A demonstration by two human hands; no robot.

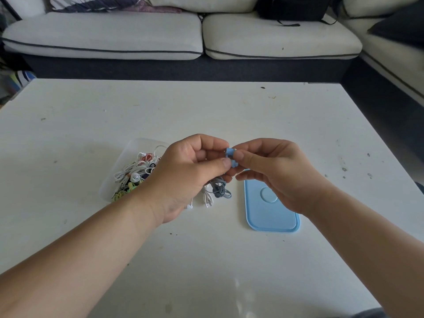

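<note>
Both hands meet above the middle of the white table (pixel 206 115). My left hand (pixel 183 171) and my right hand (pixel 270 171) pinch a pair of small blue earbuds (pixel 230 156) between their fingertips. From the earbuds a grey-blue cable hangs down to a loose coil (pixel 220 190) lying on the table. A white earphone cable (pixel 207 198) lies beside that coil, partly hidden under my left hand.
A clear plastic box (pixel 130 157) full of tangled white, red, green and dark earphone cables stands left of my hands. Its light blue lid (pixel 270 216) lies flat to the right. A white sofa (pixel 160 35) with a black bag (pixel 291 8) runs behind the table.
</note>
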